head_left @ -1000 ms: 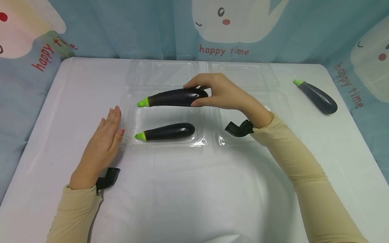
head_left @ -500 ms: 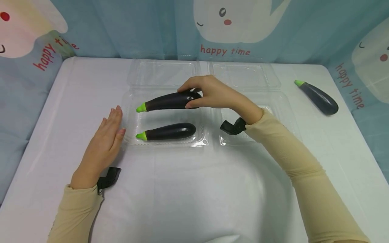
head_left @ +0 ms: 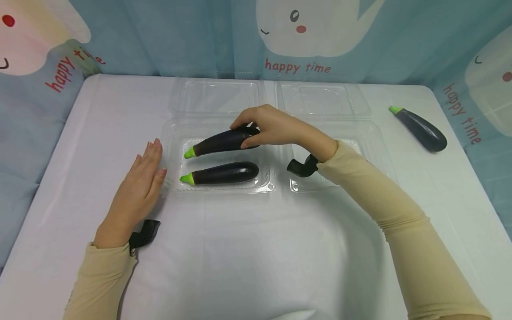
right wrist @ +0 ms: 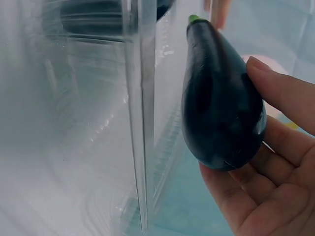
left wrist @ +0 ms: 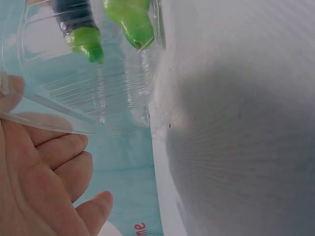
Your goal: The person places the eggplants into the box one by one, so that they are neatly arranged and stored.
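Note:
An eggplant (head_left: pixel 220 142) with a green stem end is gripped at its thick end by my right hand (head_left: pixel 270 126). It is held over the left clear plastic container (head_left: pixel 170 133), its stem pointing left. The right wrist view shows thumb and fingers round the dark eggplant (right wrist: pixel 221 103). A second eggplant (head_left: pixel 226 173) lies inside that container, nearer me. At the container's left side is my left hand (head_left: pixel 138 186), its fingers straight. In the left wrist view the left hand (left wrist: pixel 44 167) is at the container's rim, and both green stem ends show through the clear wall.
Another open clear container (head_left: pixel 376 138) stands to the right, partly under the right forearm. Both lids (head_left: pixel 218 95) lie folded back toward the curtain (head_left: pixel 192 40). A third eggplant (head_left: pixel 422 129) lies on the white table at the far right.
My right hand has moved left and toward me, bringing the gripped eggplant lower over the left container and closer to the second eggplant. The left hand has stayed in place.

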{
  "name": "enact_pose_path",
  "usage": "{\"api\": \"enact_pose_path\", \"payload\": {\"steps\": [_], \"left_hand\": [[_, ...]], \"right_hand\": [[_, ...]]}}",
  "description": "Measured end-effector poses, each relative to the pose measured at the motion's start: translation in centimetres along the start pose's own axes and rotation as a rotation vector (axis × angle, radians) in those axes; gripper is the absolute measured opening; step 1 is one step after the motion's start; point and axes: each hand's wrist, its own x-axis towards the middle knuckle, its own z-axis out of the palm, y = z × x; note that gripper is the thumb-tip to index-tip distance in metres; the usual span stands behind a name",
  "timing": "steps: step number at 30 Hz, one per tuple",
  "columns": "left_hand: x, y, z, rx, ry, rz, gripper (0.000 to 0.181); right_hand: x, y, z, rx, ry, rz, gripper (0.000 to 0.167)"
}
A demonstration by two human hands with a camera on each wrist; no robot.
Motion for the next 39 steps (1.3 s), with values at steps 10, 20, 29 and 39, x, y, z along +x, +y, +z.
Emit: {"api": "enact_pose_path", "payload": {"steps": [10, 20, 29, 39], "left_hand": [[0.0, -0.1, 0.1, 0.001, 0.007, 0.002, 0.056], [0.0, -0.1, 0.1, -0.001, 0.009, 0.002, 0.056], [-0.1, -0.1, 0.1, -0.007, 0.016, 0.009, 0.056], [0.0, -0.1, 0.0, -0.011, 0.015, 0.009, 0.055]], "right_hand": [[0.6, 0.1, 0.3, -0.039, -0.039, -0.019, 0.043], [1.3, -0.2, 0.7, -0.034, -0.090, -0.017, 0.044], [1.6, -0.4, 0.8, -0.038, -0.101, -0.016, 0.044], [1.9, -0.3, 1.2, -0.052, -0.138, -0.005, 0.042]]}}
